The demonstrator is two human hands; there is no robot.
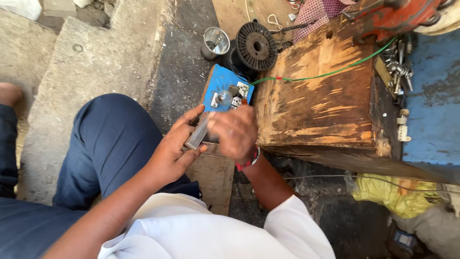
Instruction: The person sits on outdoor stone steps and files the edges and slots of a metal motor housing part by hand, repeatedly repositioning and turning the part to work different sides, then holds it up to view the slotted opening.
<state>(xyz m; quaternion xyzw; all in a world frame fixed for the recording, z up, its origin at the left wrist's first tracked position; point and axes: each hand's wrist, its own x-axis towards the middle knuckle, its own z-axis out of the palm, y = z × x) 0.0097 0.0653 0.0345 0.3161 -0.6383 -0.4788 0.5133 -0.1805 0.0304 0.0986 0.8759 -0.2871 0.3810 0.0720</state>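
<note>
At frame centre, my left hand (175, 146) gripped a small grey ridged metal block (197, 132); my right hand (235, 132) closed over it, risking a slip.

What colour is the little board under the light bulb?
The board is bright blue. The head view, the only one, shows it just above the hands.

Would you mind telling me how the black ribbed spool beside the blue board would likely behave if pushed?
The black ribbed spool is round and stands on its rim, so it would probably roll. Its plastic-looking flanges suggest stiffness. The thin green wire nearby would likely flop.
</note>
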